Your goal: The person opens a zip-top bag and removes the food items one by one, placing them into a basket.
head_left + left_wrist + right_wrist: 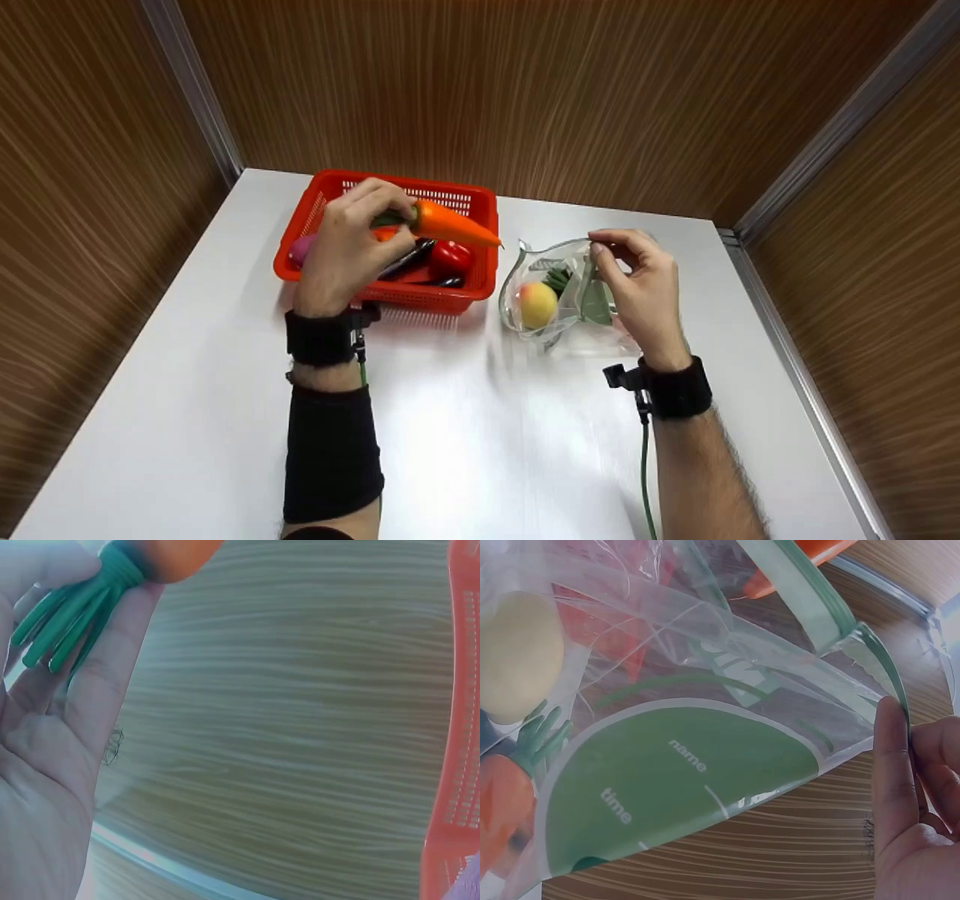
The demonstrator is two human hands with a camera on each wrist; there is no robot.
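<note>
My left hand [349, 244] pinches a carrot [454, 223] by its green top, above the red basket's right part, its tip pointing right toward the bag. In the left wrist view the carrot's green stalks [82, 607] lie between thumb and fingers. With thumb and fingertips, my right hand [641, 285] grips the edge of a clear zip bag [568, 330], whose mouth stands open. Inside the bag are a yellow-pink peach [538, 305] and another carrot [502, 799] with a green top. A green label [682, 780] printed "name" and "time" covers part of the bag.
The red plastic basket [480, 289] stands at the back of the white table [450, 450]. It holds a red pepper [451, 259], dark eggplants [409, 260] and a purple item [301, 249]. Wood-grain panels [525, 97] wall the table at the back and sides.
</note>
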